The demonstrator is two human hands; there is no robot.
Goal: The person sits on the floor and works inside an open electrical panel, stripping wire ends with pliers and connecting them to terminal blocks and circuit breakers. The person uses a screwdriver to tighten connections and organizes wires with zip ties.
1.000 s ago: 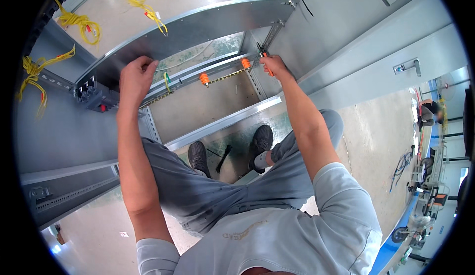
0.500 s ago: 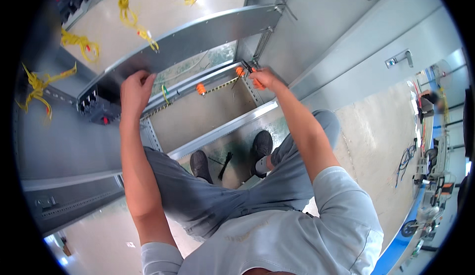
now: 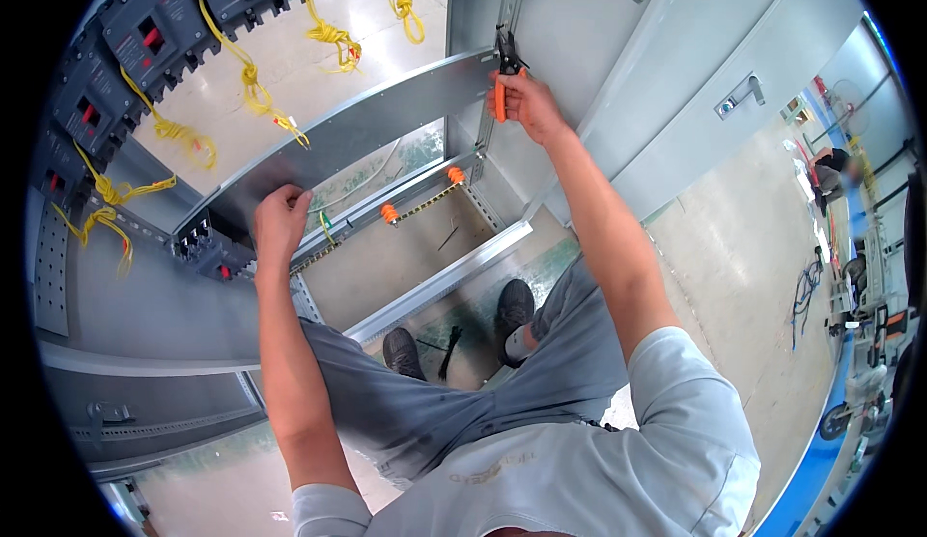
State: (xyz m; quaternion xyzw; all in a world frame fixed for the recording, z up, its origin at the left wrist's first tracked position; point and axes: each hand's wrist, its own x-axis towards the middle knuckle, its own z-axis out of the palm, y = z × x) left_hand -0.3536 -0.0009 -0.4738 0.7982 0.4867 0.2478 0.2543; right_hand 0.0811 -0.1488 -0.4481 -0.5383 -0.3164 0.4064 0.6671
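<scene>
Cabinet (image 3: 618, 102): grey sheet-metal electrical enclosure filling the upper and centre frame, open at the front. It holds a back plate with dark breakers in a row along the upper left, and a bare lower compartment at centre.

Cross plate (image 3: 386, 136): long grey metal panel running from centre left up to upper centre, seated against the upright rail (image 3: 502, 15). Judged partly fitted; fixing at the right end appears to be in progress, the left end only held.

Breakers (image 3: 145, 40): black units with red toggles; yellow wire bundles (image 3: 251, 83) hang coiled and unconnected, so wiring looks outstanding.

Left hand (image 3: 280, 220): centre left, fingers curled over the lower edge of the cross plate, gripping it.

Right hand (image 3: 526, 102): upper centre, closed around orange-handled pliers (image 3: 504, 69), tips at the rail.

Orange caps (image 3: 389, 213): two, on the lower bar, centre.
</scene>
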